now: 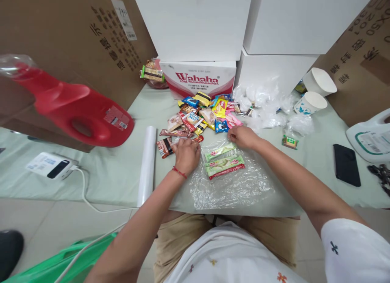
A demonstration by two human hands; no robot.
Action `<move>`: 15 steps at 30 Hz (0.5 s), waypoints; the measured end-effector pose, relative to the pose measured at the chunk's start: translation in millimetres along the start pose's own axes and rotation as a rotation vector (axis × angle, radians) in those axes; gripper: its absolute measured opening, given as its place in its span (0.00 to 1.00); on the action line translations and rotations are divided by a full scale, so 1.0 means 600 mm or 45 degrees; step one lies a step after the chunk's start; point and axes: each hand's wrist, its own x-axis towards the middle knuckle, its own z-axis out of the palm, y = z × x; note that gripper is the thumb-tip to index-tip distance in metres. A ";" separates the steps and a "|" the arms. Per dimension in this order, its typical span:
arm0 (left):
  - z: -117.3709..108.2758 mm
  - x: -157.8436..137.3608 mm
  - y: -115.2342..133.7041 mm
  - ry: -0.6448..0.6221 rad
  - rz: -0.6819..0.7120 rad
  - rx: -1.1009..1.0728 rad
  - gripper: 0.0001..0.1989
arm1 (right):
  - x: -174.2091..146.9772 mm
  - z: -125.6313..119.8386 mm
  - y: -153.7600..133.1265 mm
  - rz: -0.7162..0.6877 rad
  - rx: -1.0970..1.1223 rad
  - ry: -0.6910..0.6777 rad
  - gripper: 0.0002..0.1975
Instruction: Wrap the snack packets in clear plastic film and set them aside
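A clear plastic bag [231,193] lies flat before me, with green stick packets [224,164] and a red one [227,172] in or on it. At the bag's upper left, my left hand [186,153] has its fingers curled down beside brown snack packets [165,147]; what they grip, if anything, is hidden. My right hand [243,137] is closed at the bag's upper right, fingertips next to a blue packet [221,126] and a pink packet [233,119]. Whatever it holds is too small to make out. Beyond both hands spreads a pile of mixed wrapped snacks [194,118].
A white roll [147,165] lies left of the bag, with a red jug [76,108] farther left. Crumpled clear plastic [265,102], a paper cup [309,104] and a phone [346,165] are on the right. A Wahaha carton [198,79] stands behind the pile.
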 end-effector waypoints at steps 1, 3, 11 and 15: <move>-0.006 -0.004 -0.001 0.053 0.040 -0.016 0.10 | -0.014 -0.006 0.000 -0.037 0.011 0.048 0.11; -0.021 -0.019 0.000 0.105 0.187 -0.040 0.10 | -0.052 -0.013 0.000 -0.116 0.012 0.137 0.12; -0.023 -0.137 0.013 -0.066 0.886 0.074 0.12 | -0.200 0.066 0.001 -0.333 -0.117 0.035 0.15; -0.019 -0.171 0.009 -0.236 0.934 -0.042 0.11 | -0.223 0.104 0.000 -0.379 -0.011 0.010 0.15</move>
